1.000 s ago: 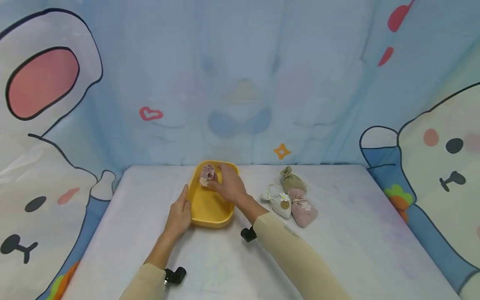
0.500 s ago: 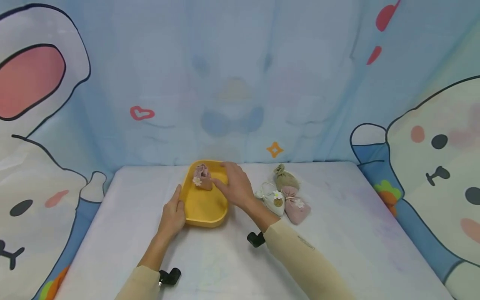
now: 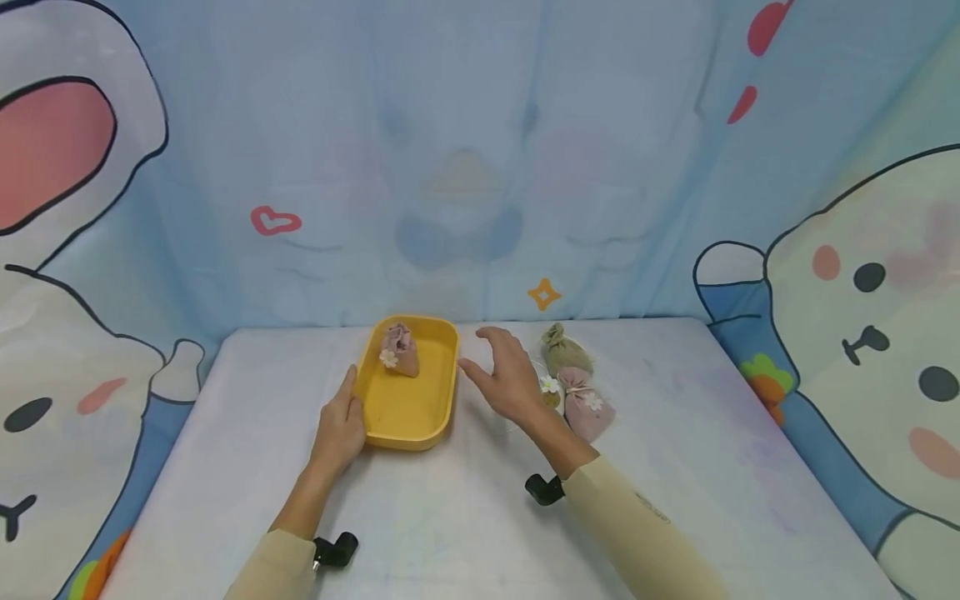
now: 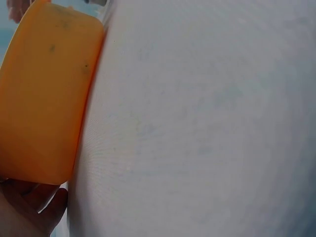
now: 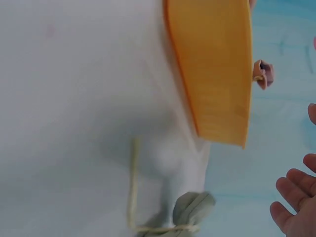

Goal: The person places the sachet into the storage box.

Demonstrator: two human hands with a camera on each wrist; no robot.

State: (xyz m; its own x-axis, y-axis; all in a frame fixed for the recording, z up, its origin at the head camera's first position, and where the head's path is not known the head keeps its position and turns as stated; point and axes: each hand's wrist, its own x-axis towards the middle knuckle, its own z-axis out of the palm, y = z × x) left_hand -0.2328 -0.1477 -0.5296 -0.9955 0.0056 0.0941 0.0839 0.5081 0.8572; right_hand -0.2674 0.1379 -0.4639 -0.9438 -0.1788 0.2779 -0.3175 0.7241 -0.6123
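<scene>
A yellow rectangular tray (image 3: 408, 421) sits on the table. Inside its upper left part stands a small pink drawstring pouch (image 3: 405, 358) with a white flower on it. My left hand (image 3: 339, 429) rests against the tray's left wall, its fingers straight along the outside. To the right of the tray, my right hand (image 3: 510, 379) is in the air with thumb and fingers spread, and it holds nothing. Just beyond it lie a green pouch (image 3: 567, 354), a second pink pouch (image 3: 588, 414) and a white pouch (image 3: 553, 398), which the hand partly covers.
The white table (image 3: 465, 533) reaches back to a blue cartoon-printed curtain (image 3: 450, 108). A small black wrist camera (image 3: 335, 550) is worn at the left cuff, another black wrist camera (image 3: 543, 489) at the right one.
My right hand has let go of the pink pouch in the tray and moved out to the right, towards the other pouches. The left hand has stayed at the tray's side.
</scene>
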